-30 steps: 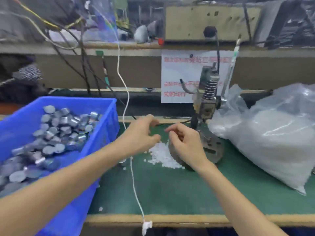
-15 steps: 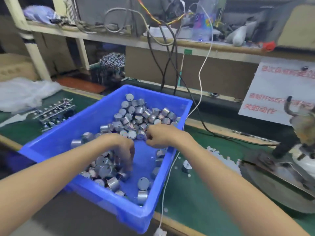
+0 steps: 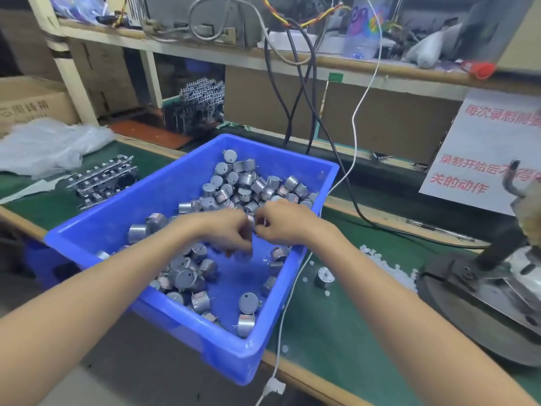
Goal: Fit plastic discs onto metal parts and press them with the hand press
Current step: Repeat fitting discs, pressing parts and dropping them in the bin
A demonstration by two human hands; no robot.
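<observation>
Seemingly early: left hand (image 3: 225, 232) and right hand (image 3: 282, 224) curl together over parts (image 3: 234, 183) in the bin (image 3: 187, 320), grip unclear, while discs (image 3: 389, 268) lie on the counter (image 3: 322, 332) beside the idle press (image 3: 483, 276).

Factory assembly bench, green mat (image 3: 336, 326), blue bin (image 3: 123, 212) of metal parts (image 3: 248, 186), hand press (image 3: 491, 276), shelf (image 3: 222, 58) of tangled cables (image 3: 295, 92).

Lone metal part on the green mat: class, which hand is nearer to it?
Right. The right hand is up-left of the metal part, over the blue bin's edge; the left hand lies farther left.
</observation>
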